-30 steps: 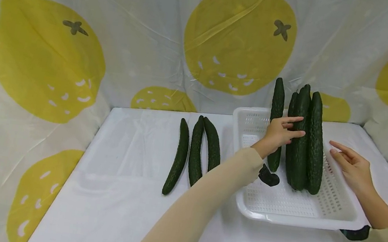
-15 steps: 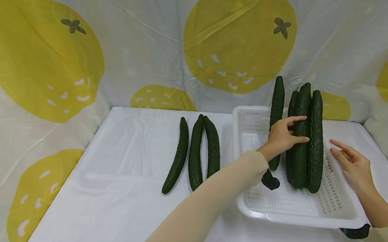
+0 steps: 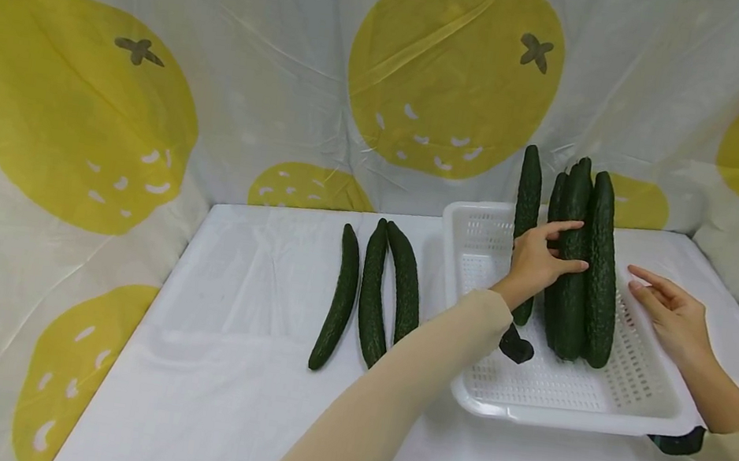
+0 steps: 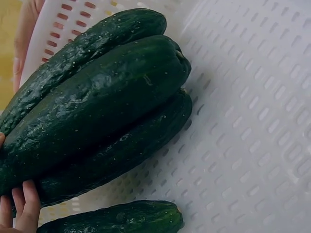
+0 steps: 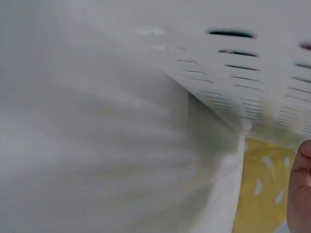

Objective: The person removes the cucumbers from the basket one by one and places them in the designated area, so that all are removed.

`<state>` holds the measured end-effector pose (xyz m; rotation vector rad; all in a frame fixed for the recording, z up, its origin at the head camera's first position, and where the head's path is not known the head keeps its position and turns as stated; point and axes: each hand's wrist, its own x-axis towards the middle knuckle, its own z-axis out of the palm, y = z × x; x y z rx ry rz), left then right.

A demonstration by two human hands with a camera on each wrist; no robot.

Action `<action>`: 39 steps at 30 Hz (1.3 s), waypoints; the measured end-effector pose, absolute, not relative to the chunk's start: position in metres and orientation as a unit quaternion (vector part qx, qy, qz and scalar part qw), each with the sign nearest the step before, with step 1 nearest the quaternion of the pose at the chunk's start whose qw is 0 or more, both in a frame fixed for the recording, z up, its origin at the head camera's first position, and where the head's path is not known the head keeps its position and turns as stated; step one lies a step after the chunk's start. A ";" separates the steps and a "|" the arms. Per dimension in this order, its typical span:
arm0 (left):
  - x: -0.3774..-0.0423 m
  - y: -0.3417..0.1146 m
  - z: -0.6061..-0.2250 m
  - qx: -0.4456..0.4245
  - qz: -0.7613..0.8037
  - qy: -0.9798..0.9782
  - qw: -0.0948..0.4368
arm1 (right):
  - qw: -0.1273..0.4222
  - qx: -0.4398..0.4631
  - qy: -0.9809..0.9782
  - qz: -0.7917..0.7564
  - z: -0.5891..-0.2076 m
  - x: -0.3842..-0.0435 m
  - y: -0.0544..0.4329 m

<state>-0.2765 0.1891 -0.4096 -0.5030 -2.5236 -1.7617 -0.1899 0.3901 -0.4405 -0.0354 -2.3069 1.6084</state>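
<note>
My left hand (image 3: 537, 262) reaches into a white perforated basket (image 3: 563, 419) and grips a dark green cucumber (image 3: 568, 316) in a bunch near its right side. In the left wrist view, fingertips (image 4: 30, 201) curl at the lower side of this bunch, the thumb at its other side. Another bumpy cucumber (image 3: 599, 297) lies against it on the right; a separate cucumber (image 3: 530, 191) leans at the left, partly behind the hand. Outside the basket's right wall is my right hand (image 3: 678, 320), fingers fairly straight, fingertips right at the rim; its thumb (image 5: 300, 189) shows below the wall.
Left of the basket, three cucumbers (image 3: 339, 298) lie on the white-covered table (image 3: 229, 401), the rightmost partly behind my left sleeve (image 3: 387, 400). A lemon-printed curtain (image 3: 278, 73) hangs right behind the table and along its sides.
My left hand has shifted slightly right over the cucumber bunch, its thumb now farther across the middle one. The right hand, the basket and the cucumbers stay where they were.
</note>
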 end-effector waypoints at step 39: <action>-0.269 0.170 -0.369 -0.179 -0.687 -0.702 -0.052 | 0.159 -0.020 -0.815 0.557 -0.439 -0.190 0.390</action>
